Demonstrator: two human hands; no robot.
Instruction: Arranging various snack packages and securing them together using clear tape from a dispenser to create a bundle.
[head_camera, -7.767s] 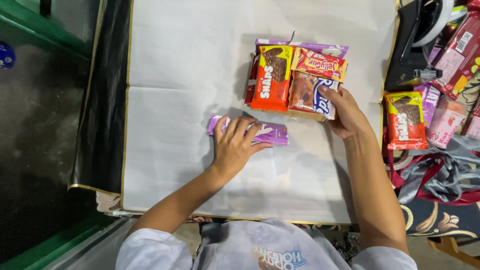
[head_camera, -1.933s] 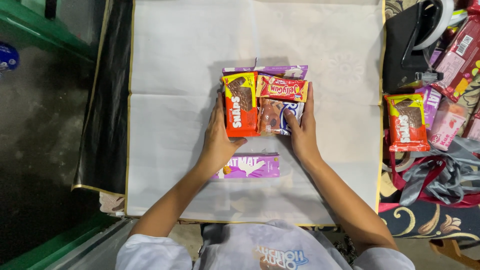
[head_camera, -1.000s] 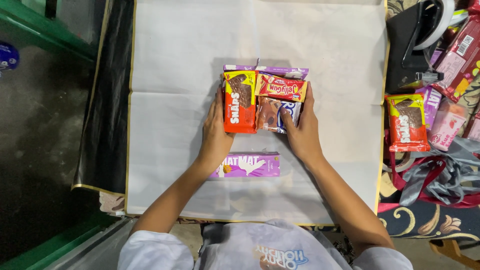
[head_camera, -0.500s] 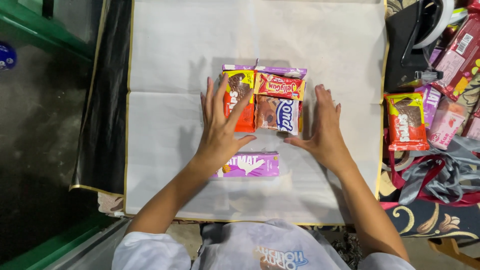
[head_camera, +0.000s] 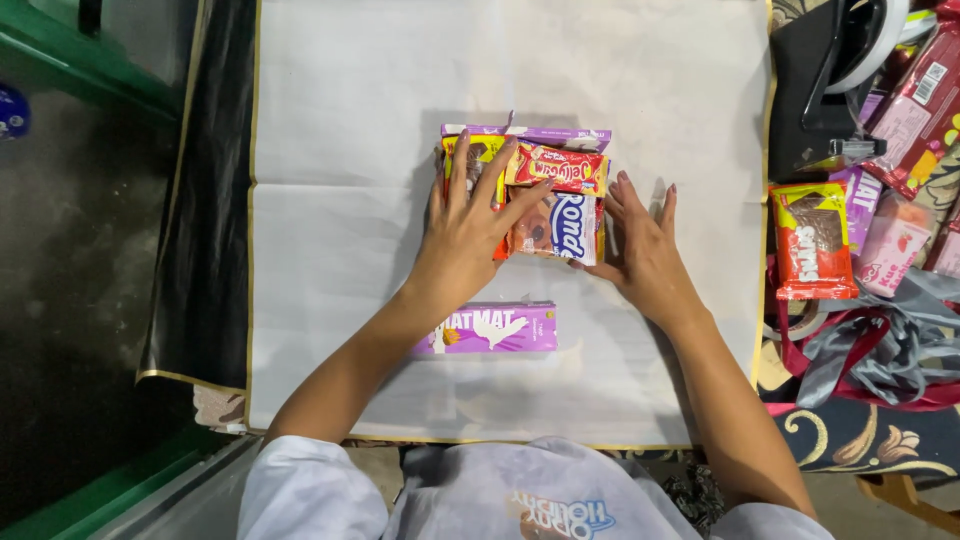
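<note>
No grip is closed on anything here: the left hand lies flat with its fingers spread over the bundle of snack packets, pressing down on the orange-and-yellow packet on that side, while the right hand rests open just beside the bundle, its fingertips touching the lower right edge by the blue-and-white biscuit packet. The bundle sits a little above the middle of the white wrapping sheet that covers the desk, with the red-and-yellow sweet packet lying across the top and a purple packet edging out behind it. As I judge it, the packets are gathered and squared into one tidy block, but the sheet is still spread flat and unfolded round them, so the wrapping itself looks not yet begun. One purple wafer packet lies apart, nearer the person, under the left forearm; its long axis runs side to side, parallel to the near edge of the sheet. The bundle is roughly square, its sides in line with the sheet's edges. Off to the right, more packets, a black tape dispenser and grey ribbon wait beside the sheet.
</note>
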